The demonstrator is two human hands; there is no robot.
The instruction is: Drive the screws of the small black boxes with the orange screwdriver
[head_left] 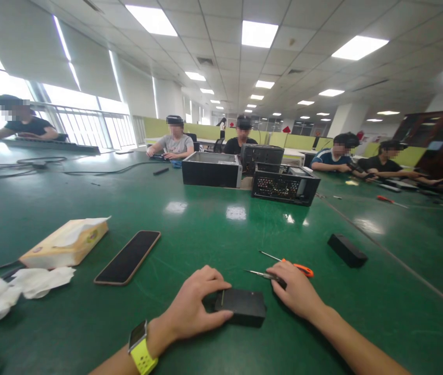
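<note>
My left hand, with a yellow-strapped watch on the wrist, grips the left end of a black rectangular box between thumb and fingers. The box lies on the green table. To its right, my right hand has its fingers closed over the dark handle of a slim tool with a pointed metal tip. Its exact kind is unclear. Just beyond those fingers lies an orange-handled screwdriver, partly hidden by the hand. A second black box rests farther right, apart from both hands.
Left of my hands lie a phone, a tissue pack and crumpled tissues. Black metal computer cases stand mid-table ahead. Cables run across the far left. Several people sit around the table; another screwdriver lies far right.
</note>
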